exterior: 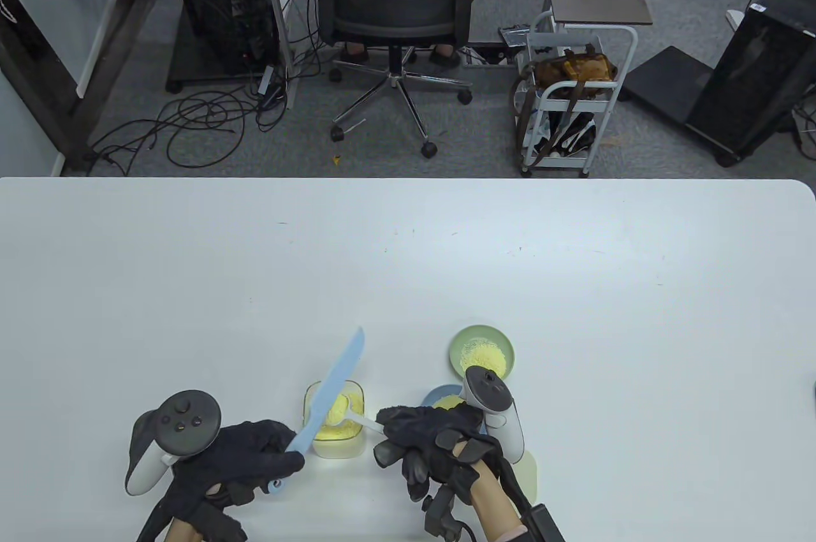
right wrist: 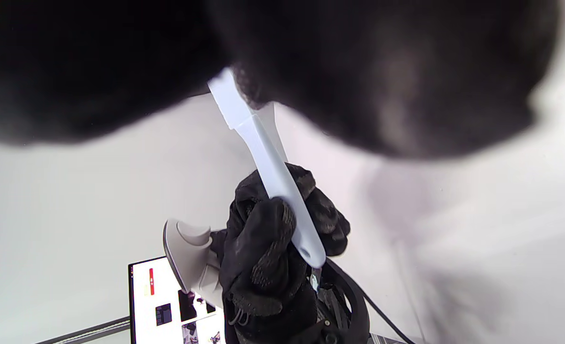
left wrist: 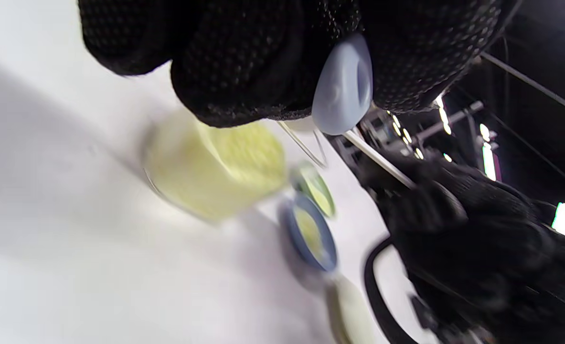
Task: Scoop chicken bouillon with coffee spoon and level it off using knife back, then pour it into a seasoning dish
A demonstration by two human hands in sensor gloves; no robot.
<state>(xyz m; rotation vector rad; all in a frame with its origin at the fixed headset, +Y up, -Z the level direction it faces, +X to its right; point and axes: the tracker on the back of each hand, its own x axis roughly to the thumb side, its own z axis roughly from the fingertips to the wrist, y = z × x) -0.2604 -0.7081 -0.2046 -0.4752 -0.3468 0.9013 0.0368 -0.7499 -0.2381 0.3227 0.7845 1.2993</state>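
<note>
A clear square container (exterior: 335,419) of yellow chicken bouillon stands near the table's front edge. My left hand (exterior: 255,454) grips the handle of a light blue knife (exterior: 333,392), whose blade slants up and right over the container. My right hand (exterior: 433,437) pinches the handle of a white coffee spoon (exterior: 349,416), its bowl heaped with bouillon over the container, right under the blade. In the left wrist view the knife's handle end (left wrist: 342,86) sticks out of my glove above the blurred container (left wrist: 213,167). The right wrist view shows the knife handle (right wrist: 282,191) in my left hand.
A green seasoning dish (exterior: 481,352) holding bouillon stands right of the container. A blue dish (exterior: 446,400), also with bouillon, is partly hidden by my right hand. A pale dish (exterior: 530,472) lies by my right wrist. Beyond the table's far edge stand an office chair (exterior: 395,6) and a cart (exterior: 574,95).
</note>
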